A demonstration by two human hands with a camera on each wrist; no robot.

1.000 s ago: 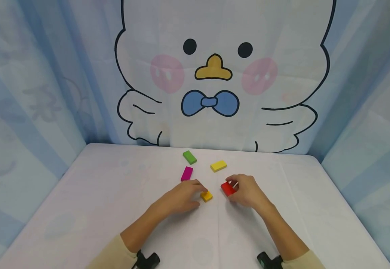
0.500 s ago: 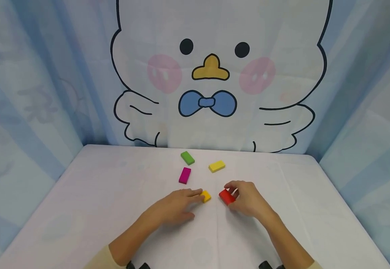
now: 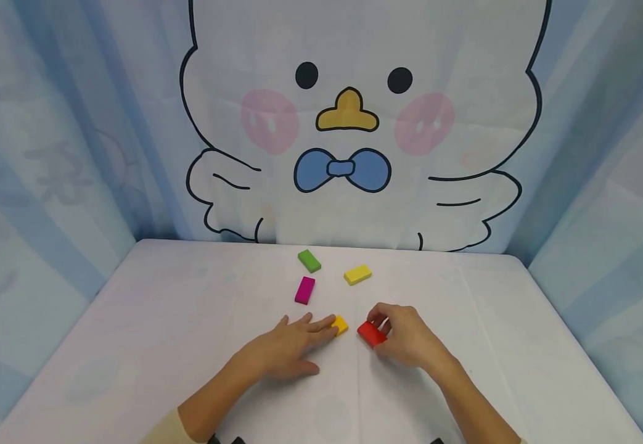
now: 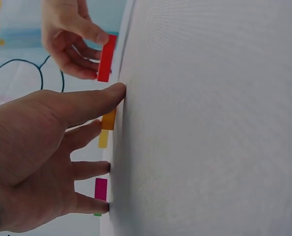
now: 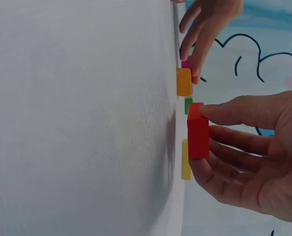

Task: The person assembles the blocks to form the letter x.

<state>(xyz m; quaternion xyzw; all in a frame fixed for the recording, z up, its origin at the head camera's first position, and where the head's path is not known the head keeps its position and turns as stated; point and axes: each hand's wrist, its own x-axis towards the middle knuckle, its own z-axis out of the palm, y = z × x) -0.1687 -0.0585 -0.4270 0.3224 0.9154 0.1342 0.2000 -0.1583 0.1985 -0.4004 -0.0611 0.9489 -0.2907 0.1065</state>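
My right hand (image 3: 409,338) pinches a red block (image 3: 371,334) by its two ends, between thumb and fingers. In the right wrist view the red block (image 5: 198,132) is held a little off the white tabletop. My left hand (image 3: 286,350) lies low over the table with its fingers straight and spread. Its index fingertip overlaps the left part of an orange-yellow block (image 3: 341,325), which lies just left of the red one. From the left wrist view, the spread fingertips meet the tabletop, and the orange-yellow block (image 4: 108,120) is partly hidden behind the thumb and index finger.
Farther back on the white table (image 3: 188,296) lie a magenta block (image 3: 305,290), a green block (image 3: 309,261) and a lighter yellow block (image 3: 357,275). A curtain (image 3: 349,216) with a printed cartoon bird stands behind the table's far edge.
My left fingers have gone from curled to spread flat at the orange-yellow block. My right hand has brought the red block nearer to me. The back blocks keep their arrangement.
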